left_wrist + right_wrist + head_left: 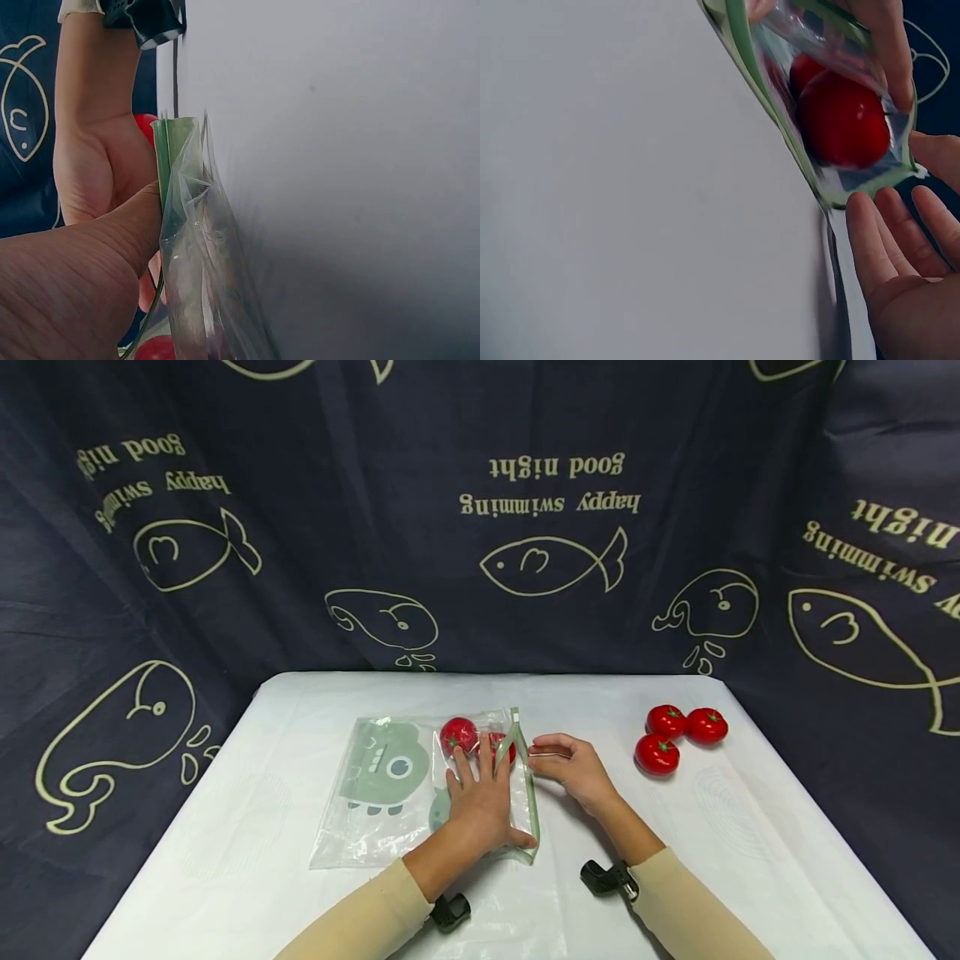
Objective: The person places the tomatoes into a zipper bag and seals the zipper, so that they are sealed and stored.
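Note:
A clear zip bag with a green dinosaur print lies flat, its green-edged mouth toward the right. Inside it, near that mouth, are two red tomatoes. My left hand rests over the bag with fingers spread, its thumb at the green rim. In the right wrist view the mouth gapes and a tomato shows through it. My right hand is beside the mouth, empty, fingers slightly bent and fingertips near the rim; whether they touch it I cannot tell.
Three more tomatoes sit close together at the table's back right. A white cloth covers the table. Behind it hangs a dark blue curtain with fish and whale drawings.

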